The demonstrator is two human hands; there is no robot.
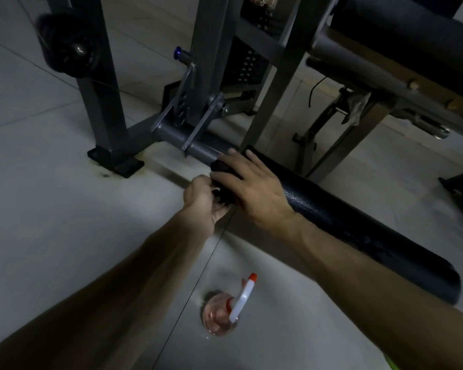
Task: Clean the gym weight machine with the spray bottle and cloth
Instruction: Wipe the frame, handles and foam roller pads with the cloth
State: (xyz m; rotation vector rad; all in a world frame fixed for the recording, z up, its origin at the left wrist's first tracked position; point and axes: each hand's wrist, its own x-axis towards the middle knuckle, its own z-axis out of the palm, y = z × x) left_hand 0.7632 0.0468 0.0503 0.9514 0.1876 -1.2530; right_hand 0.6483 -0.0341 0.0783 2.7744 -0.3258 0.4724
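— Me: Left hand (202, 201), item one. Its fingers are curled tight round a bunch of the dark cloth (221, 166), low at the near side of the pad's end.

— Checker: The cloth, item two?

— Me: It is draped over the end of the black foam roller pad (358, 231), where the pad meets the grey steel tube (177, 134). It is held from below and pressed from above.

— Checker: Spray bottle?

— Me: Item three. The spray bottle (225, 311) stands on the tiled floor (64, 209) between my forearms, with pinkish liquid inside and a white trigger with a red tip. It is well apart from both hands and nobody is touching it.

— Checker: Right hand?

— Me: Item four. My right hand (251, 188) lies palm down on top of the cloth and pad. The fingers are nearly straight and laid across the curve, and the thumb reaches toward the left hand. It is pressing, not gripping.

— Checker: Step in hand?

— Me: I judge it to be wiping. The bottle is parked and the cloth is wrapped on the pad's end. Most of the pad runs off to the right, and I cannot tell whether that part has been wiped.

— Checker: Next move?

— Me: Probably to draw the cloth along the pad to the right, keeping both hands' pressure even so it doesn't bunch up. If the cloth drags dry, the bottle is close enough to reach.
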